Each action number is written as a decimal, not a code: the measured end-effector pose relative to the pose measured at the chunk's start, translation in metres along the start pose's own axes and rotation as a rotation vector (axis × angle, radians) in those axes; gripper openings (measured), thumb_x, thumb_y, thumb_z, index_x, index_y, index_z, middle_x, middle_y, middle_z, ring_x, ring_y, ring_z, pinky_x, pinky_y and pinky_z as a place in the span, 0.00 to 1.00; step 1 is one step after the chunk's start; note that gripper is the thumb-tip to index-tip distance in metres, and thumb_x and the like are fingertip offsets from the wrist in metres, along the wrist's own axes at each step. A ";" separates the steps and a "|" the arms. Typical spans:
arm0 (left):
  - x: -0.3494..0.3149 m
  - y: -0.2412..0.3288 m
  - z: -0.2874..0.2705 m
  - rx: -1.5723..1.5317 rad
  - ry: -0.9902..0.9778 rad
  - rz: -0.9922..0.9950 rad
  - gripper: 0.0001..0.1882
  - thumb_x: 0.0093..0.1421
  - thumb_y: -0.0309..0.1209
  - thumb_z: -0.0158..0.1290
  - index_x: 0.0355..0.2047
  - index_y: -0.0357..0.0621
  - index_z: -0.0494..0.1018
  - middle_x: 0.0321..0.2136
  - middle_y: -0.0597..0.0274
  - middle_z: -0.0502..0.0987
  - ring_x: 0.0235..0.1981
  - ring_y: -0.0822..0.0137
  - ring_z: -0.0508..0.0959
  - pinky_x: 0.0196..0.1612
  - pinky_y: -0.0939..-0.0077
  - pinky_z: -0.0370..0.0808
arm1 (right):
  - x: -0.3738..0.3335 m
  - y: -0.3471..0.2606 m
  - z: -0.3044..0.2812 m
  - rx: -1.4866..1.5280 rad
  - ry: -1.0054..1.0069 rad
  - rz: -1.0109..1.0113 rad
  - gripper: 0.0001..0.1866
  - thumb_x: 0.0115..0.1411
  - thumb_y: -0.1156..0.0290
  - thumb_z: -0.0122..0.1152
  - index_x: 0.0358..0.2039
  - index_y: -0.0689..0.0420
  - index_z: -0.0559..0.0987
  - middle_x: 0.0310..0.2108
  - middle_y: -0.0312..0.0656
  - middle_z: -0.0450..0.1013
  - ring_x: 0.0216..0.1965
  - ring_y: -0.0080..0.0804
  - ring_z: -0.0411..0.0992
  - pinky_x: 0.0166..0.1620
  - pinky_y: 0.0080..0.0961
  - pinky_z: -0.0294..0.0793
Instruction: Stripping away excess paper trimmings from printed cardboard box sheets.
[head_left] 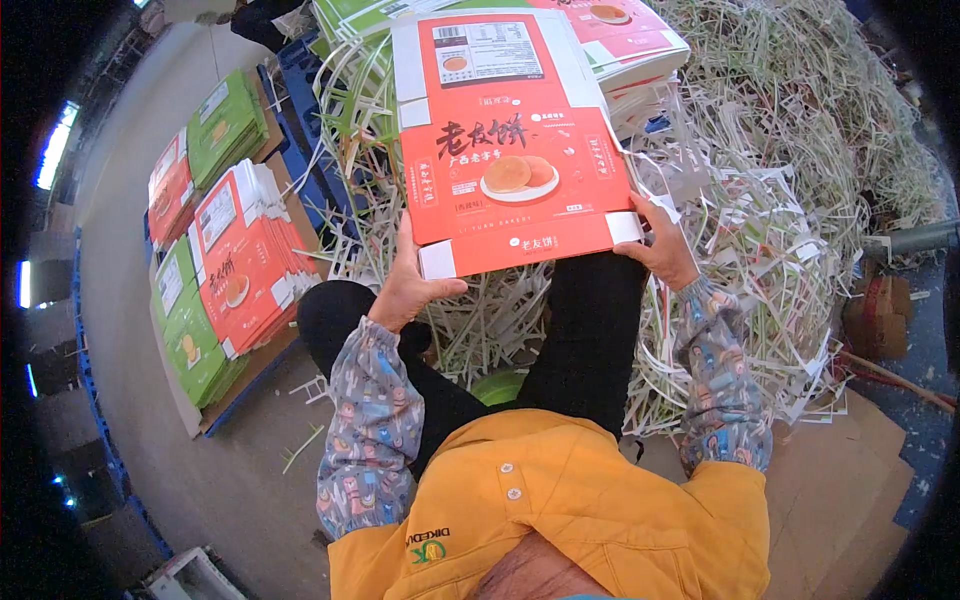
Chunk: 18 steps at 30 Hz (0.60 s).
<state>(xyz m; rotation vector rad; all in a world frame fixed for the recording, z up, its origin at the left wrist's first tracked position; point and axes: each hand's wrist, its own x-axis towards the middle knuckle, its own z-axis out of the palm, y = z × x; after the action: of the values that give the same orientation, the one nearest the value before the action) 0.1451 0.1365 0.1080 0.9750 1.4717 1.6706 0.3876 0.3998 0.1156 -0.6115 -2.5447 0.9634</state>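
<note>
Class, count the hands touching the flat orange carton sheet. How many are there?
2: the left hand grips its lower left edge, the right hand its lower right corner. No other hands show.

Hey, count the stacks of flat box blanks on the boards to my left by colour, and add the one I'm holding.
Red-orange stacks: 2
Green stacks: 2
Red-orange blank held by left hand and right hand: 1
Total: 5
</note>
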 end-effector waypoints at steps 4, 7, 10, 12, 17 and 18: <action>0.005 -0.004 -0.001 0.148 0.025 0.008 0.57 0.33 0.22 0.65 0.58 0.38 0.37 0.51 0.56 0.57 0.52 0.67 0.60 0.53 0.74 0.59 | 0.005 0.001 -0.002 -0.078 -0.037 -0.030 0.37 0.43 0.59 0.65 0.52 0.62 0.62 0.48 0.48 0.64 0.50 0.38 0.62 0.51 0.27 0.60; 0.008 -0.001 0.002 0.125 0.055 -0.008 0.56 0.33 0.22 0.65 0.58 0.39 0.38 0.51 0.56 0.58 0.51 0.66 0.61 0.53 0.74 0.59 | 0.007 -0.001 0.000 -0.011 -0.051 0.027 0.34 0.45 0.62 0.64 0.51 0.62 0.63 0.48 0.48 0.64 0.50 0.35 0.63 0.51 0.23 0.60; 0.008 0.002 0.006 0.078 0.057 0.121 0.50 0.39 0.23 0.61 0.57 0.39 0.40 0.49 0.55 0.60 0.48 0.66 0.65 0.48 0.74 0.66 | 0.010 0.007 0.008 0.066 0.050 -0.128 0.34 0.46 0.61 0.63 0.51 0.62 0.62 0.42 0.50 0.68 0.44 0.39 0.67 0.47 0.26 0.64; 0.010 0.009 0.016 -0.384 0.201 -0.155 0.38 0.48 0.23 0.53 0.55 0.39 0.43 0.46 0.55 0.63 0.43 0.66 0.70 0.37 0.75 0.74 | 0.016 0.016 0.011 0.513 0.087 0.293 0.29 0.50 0.64 0.59 0.50 0.64 0.62 0.40 0.49 0.69 0.41 0.34 0.68 0.45 0.24 0.64; 0.012 0.000 0.025 -0.380 0.261 -0.168 0.30 0.53 0.23 0.44 0.55 0.41 0.45 0.45 0.54 0.64 0.37 0.65 0.73 0.26 0.74 0.77 | 0.036 -0.011 0.033 0.389 0.299 0.241 0.23 0.54 0.68 0.52 0.48 0.64 0.62 0.29 0.35 0.68 0.27 0.17 0.65 0.29 0.12 0.64; 0.012 0.002 0.025 -0.422 0.254 -0.156 0.29 0.53 0.21 0.42 0.55 0.42 0.45 0.44 0.53 0.64 0.36 0.65 0.74 0.25 0.75 0.77 | 0.032 -0.013 0.032 0.390 0.297 0.238 0.23 0.54 0.68 0.52 0.48 0.64 0.62 0.29 0.35 0.68 0.27 0.17 0.65 0.29 0.12 0.64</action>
<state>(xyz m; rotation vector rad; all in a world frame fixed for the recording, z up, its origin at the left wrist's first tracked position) 0.1612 0.1586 0.1129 0.4220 1.2363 1.9334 0.3418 0.3899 0.1073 -0.8731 -1.9851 1.2978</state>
